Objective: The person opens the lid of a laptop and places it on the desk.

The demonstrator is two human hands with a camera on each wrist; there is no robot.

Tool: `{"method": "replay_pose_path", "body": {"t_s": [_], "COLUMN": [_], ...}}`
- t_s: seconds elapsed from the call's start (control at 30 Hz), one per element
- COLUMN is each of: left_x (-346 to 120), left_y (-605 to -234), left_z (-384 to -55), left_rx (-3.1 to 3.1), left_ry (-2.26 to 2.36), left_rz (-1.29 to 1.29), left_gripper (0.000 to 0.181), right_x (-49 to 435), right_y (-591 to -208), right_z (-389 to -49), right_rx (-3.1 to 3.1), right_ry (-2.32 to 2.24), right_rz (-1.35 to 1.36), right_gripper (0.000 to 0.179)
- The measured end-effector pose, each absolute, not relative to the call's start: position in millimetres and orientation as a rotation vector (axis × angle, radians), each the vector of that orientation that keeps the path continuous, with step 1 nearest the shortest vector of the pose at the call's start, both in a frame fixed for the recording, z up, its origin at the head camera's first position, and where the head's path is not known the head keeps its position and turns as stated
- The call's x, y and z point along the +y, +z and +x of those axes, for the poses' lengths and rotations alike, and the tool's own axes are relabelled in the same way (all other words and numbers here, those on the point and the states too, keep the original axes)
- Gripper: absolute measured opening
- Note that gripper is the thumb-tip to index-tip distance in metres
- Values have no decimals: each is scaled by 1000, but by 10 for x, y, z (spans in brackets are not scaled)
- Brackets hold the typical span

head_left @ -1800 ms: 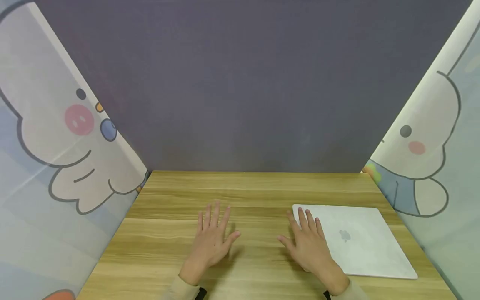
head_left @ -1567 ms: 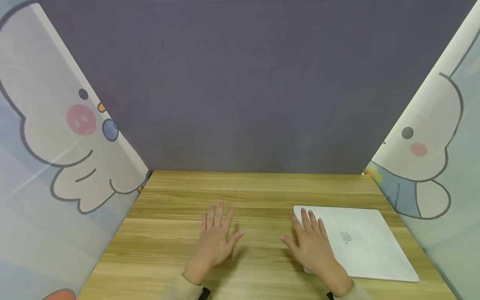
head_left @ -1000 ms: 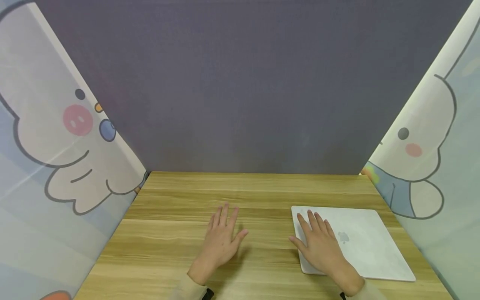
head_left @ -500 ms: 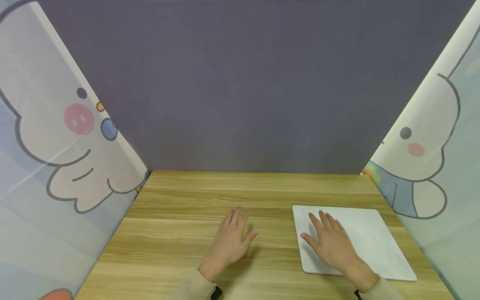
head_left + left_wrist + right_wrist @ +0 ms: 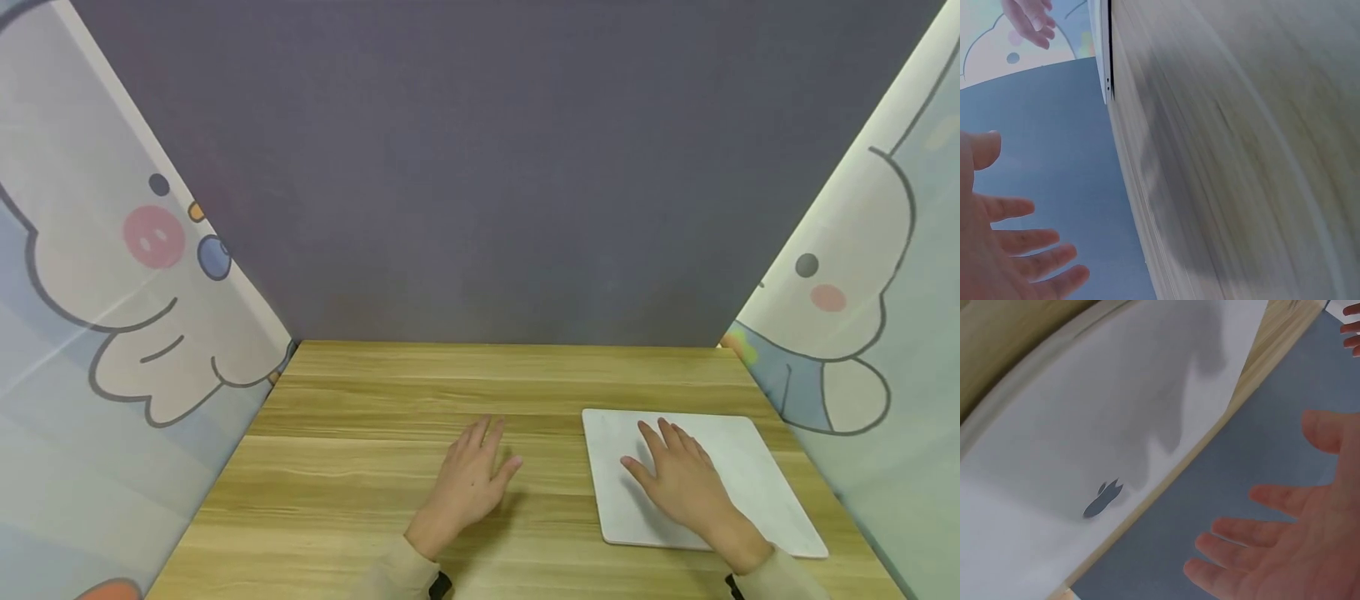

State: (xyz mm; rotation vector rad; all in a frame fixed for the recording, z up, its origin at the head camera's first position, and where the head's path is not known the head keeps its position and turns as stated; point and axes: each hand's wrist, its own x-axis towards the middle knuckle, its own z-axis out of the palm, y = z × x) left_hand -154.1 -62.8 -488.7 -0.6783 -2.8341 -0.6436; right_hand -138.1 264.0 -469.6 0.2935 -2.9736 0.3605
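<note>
A closed silver laptop with an apple logo lies flat on the right part of the wooden table. Over its lid hovers my right hand, fingers spread and holding nothing; in the head view it covers the logo. The right wrist view shows the logo on the laptop lid and the hand's shadow there, with a gap between palm and lid. My left hand is above the bare wood left of the laptop, its fingers extended and its shadow on the table beneath. Nothing is in it.
The wooden table ends at a dark grey panel at the back. Cartoon-printed curtains hang along both sides. Dark bands show at both wrists, by the sleeves.
Both hands have drifted to the right. The right hand has gone from the laptop's left edge to over the middle of its lid, hiding the logo. The laptop stays put.
</note>
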Motion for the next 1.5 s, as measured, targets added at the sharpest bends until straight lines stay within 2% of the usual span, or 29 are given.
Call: {"method": "replay_pose_path", "body": {"t_s": [0.23,0.67,1.0,1.5], "left_x": [-516,-331,-180,-78], "left_y": [-4857,-4881,-4928,-4991], "left_z": [-1568,-1560,-1584,-1596], "left_rx": [-2823,-2887,-2866,-2887], "left_ry": [-718,-818,-945,-1055], "left_rz": [-730,-713,-729,-714], "left_gripper": [60,65,59,59], "right_x": [2795,3134,3374,3758], "right_y": [-4682,-4751,-4651,-4738], "right_z": [-1426,-1480,-1566,-1635], "right_rx": [-2978,-2980,-3008,-2962], "right_ry": [333,330,428,452], "right_rz": [254,169,87,70], "right_gripper": [69,66,68,64]}}
